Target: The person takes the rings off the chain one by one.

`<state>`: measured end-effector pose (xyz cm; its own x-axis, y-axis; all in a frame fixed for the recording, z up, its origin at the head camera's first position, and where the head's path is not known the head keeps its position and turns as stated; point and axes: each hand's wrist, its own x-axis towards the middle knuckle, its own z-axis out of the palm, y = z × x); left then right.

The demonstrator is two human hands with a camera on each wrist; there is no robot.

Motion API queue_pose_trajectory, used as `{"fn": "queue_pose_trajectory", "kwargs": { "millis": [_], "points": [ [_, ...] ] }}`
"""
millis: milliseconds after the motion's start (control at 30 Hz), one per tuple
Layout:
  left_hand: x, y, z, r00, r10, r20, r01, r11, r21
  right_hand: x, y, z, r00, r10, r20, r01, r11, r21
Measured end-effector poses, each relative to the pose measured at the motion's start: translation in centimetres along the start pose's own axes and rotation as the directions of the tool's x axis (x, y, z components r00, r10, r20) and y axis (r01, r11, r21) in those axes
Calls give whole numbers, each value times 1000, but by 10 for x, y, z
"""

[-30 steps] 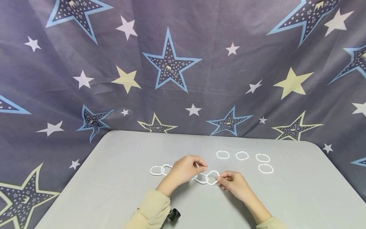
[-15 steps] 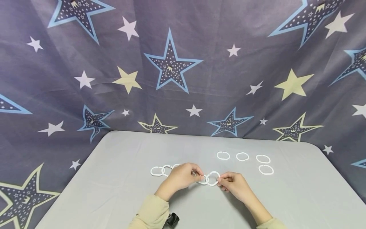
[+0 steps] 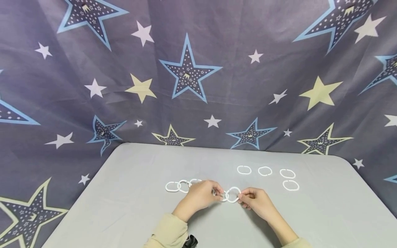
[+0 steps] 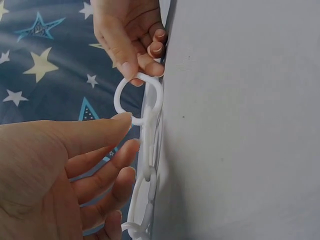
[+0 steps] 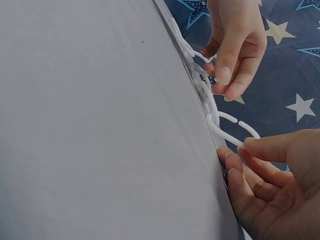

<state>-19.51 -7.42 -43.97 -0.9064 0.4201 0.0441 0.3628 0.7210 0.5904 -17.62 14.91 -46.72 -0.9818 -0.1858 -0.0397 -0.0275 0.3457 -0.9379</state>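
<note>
My right hand (image 3: 257, 204) pinches the white plastic link (image 4: 118, 97) at the right end of a chain between thumb and fingers. This oval link has a small gap in its side, seen in the right wrist view. It hooks through the neighbouring link (image 4: 146, 147). Close by on its left, my left hand (image 3: 200, 197) has its thumb and index finger apart beside the chain. Its thumb tip is close to the end link; whether they touch I cannot tell. Further linked pieces (image 3: 179, 186) lie left of that hand, which hides the chain's middle.
Loose white links lie further back on the grey table (image 3: 142, 213): one link (image 3: 244, 174), another beside it (image 3: 265, 175), and a pair at the right, including this link (image 3: 291, 190). A star-patterned cloth (image 3: 223, 82) hangs behind. A black object (image 3: 190, 241) sits at the left sleeve.
My left hand has come down from above the chain to beside the link next to the end one. The right hand keeps its pinch on the end link. The head view has shifted slightly.
</note>
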Motion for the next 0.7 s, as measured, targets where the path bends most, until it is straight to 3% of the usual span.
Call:
{"fn": "queue_pose_trajectory", "kwargs": {
  "millis": [233,700],
  "points": [
    [-2,2,5,1000,-5,17,4,999,50,0,2,-1,1000,-14,2,14,1000,1],
    [-3,3,8,999,-25,31,23,998,60,-1,0,0,1000,3,-14,-3,1000,-13]
  ]
}}
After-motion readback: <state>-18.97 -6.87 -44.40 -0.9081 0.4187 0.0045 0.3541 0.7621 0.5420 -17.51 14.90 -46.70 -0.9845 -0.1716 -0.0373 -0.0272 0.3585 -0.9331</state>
